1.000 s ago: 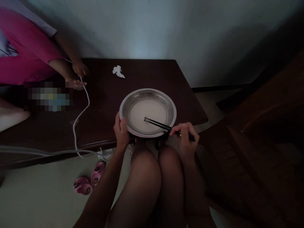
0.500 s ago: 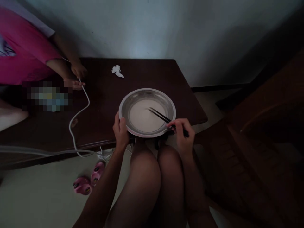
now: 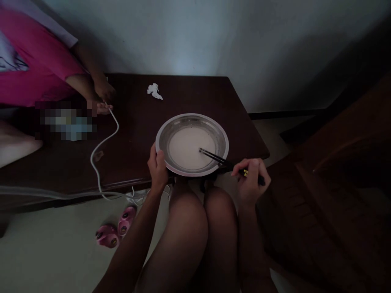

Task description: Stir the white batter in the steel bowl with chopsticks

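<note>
A: How many dishes are out?

B: One metal bowl (image 3: 192, 144), round and shallow, at the near edge of the dark wooden table (image 3: 183, 95), just above the person's two knees. It holds a pale white liquid (image 3: 189, 148).

A: And the hands?

B: The left hand (image 3: 158, 167) is closed on the bowl's rim at about 8 o'clock, thumb over the edge. The right hand (image 3: 251, 179) sits off the rim at about 4 o'clock, fingers pinched around two dark chopsticks (image 3: 220, 159). Their tips are down in the liquid, right of the bowl's centre, toward 3 o'clock.

A: Anything else on the table?

B: One crumpled white scrap (image 3: 154, 91) at 11 o'clock from the bowl, well apart from it. One white cord (image 3: 102, 142) curves across the table at 9 o'clock and drops over the near edge.

A: Who has the cord?

B: Another person in a pink top (image 3: 36, 69), at the far left. Two of their hands (image 3: 104, 90) are at the cord's upper end; how tightly they grip it I cannot tell.

A: On the floor?

B: Two pink shoes (image 3: 114, 230), side by side, at 7 o'clock from the bowl, below the table's edge. A dark wooden chair (image 3: 336, 171) stands to the right, at 3 o'clock.
</note>
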